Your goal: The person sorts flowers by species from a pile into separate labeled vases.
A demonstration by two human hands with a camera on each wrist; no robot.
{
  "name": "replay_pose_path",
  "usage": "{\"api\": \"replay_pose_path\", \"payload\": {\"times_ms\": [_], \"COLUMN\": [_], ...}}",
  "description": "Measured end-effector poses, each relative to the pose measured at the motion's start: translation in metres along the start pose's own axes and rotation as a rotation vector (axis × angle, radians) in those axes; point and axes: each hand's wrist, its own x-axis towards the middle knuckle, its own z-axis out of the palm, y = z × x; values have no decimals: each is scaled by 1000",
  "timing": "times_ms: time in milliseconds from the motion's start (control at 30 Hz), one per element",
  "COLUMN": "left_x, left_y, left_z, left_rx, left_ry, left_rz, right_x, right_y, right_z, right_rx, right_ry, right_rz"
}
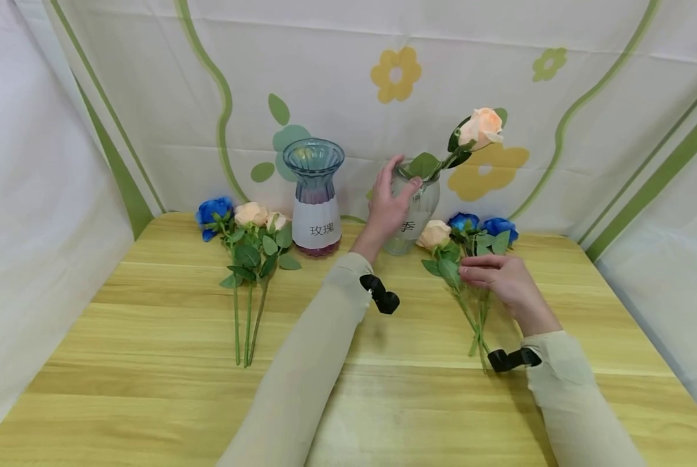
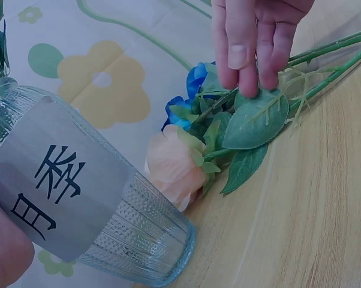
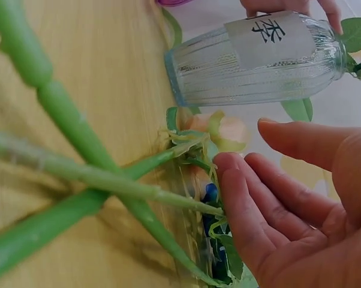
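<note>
My left hand [image 1: 390, 211] grips a clear glass vase [image 1: 403, 241] near its rim, thumb and fingers around the neck. The vase stands upright with a white label [image 2: 63, 174] bearing dark characters. One peach rose [image 1: 480, 128] leans out of its mouth to the right. At the right, my right hand [image 1: 502, 285] is over a bunch of artificial roses lying on the table, fingers extended at the leaves and stems, thumb apart from them. That bunch has one peach rose [image 1: 434, 235] and two blue roses [image 1: 500, 228]; its green stems [image 3: 78, 174] cross toward the front.
Left of the clear vase stands a blue-and-purple glass vase [image 1: 316, 170] with a white label. Farther left lie a blue rose [image 1: 214, 214] and two peach roses [image 1: 251, 213] on the wooden table [image 1: 167, 337]. A white cloth backdrop [image 1: 325, 78] with printed flowers rises behind.
</note>
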Motion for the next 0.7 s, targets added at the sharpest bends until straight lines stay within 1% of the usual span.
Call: {"api": "replay_pose_path", "payload": {"times_ms": [233, 567, 700], "left_x": [1, 1, 0], "left_y": [0, 0, 0], "left_z": [0, 0, 0], "left_rx": [-20, -19, -14], "left_ry": [-1, 3, 3], "left_rz": [7, 10, 19], "right_x": [-3, -2, -1], "right_y": [-5, -6, -3], "right_z": [1, 8, 9], "right_rx": [-153, -259, -245], "right_ry": [-2, -47, -76], "right_rz": [14, -28, -5]}}
